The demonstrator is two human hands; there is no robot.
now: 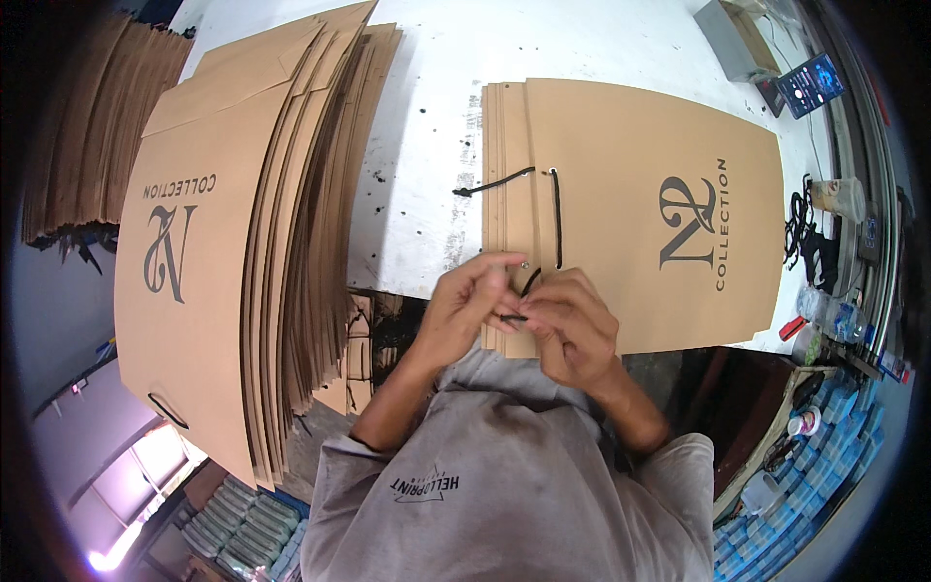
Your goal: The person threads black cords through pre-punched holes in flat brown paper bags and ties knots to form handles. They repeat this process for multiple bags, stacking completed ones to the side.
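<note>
A brown paper bag (621, 213) lies flat on top of a small pile, its front printed in dark letters. Black cord (558, 223) runs through eyelets near the bag's folded top edge. One knotted end of the cord lies out to the left. The other end is between my two hands, just over the bag's near left corner. My left hand (473, 303) has its fingers bent around the cord, and my right hand (574, 325) pinches it from the right. The fingertips partly hide the cord end.
A tall stack of brown bags (208, 194) stands on the left, with another bundle (102, 126) beyond it. On the right of the white table (417, 165) are a phone (810, 85), a plastic cup (838, 199) and loose black cords (799, 223). Blue-wrapped packs (824, 475) sit lower right.
</note>
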